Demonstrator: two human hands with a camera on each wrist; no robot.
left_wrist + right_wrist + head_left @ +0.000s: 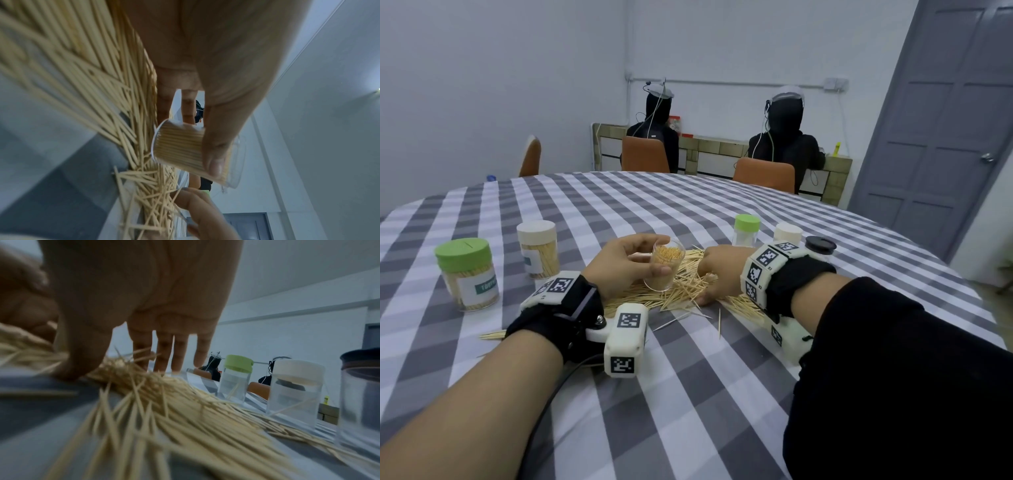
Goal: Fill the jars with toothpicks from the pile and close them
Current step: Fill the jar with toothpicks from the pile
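Observation:
A clear lidless jar (666,265), packed with toothpicks, is gripped in my left hand (659,255) and tilted with its mouth toward the right. It hangs just above the toothpick pile (688,291) on the checked tablecloth. In the left wrist view the thumb lies across the jar (179,146). My right hand (709,284) rests on the right part of the pile. Its straight fingers (164,353) and thumb reach down into the toothpicks (164,402), and nothing is lifted.
At the left stand two closed, full jars, one green-lidded (467,274) and one cream-lidded (538,248). Behind the pile are three nearly empty closed jars, with green (746,229), cream (787,234) and black (820,246) lids. Stray toothpicks lie near my wrists. Two seated people and orange chairs are beyond the table.

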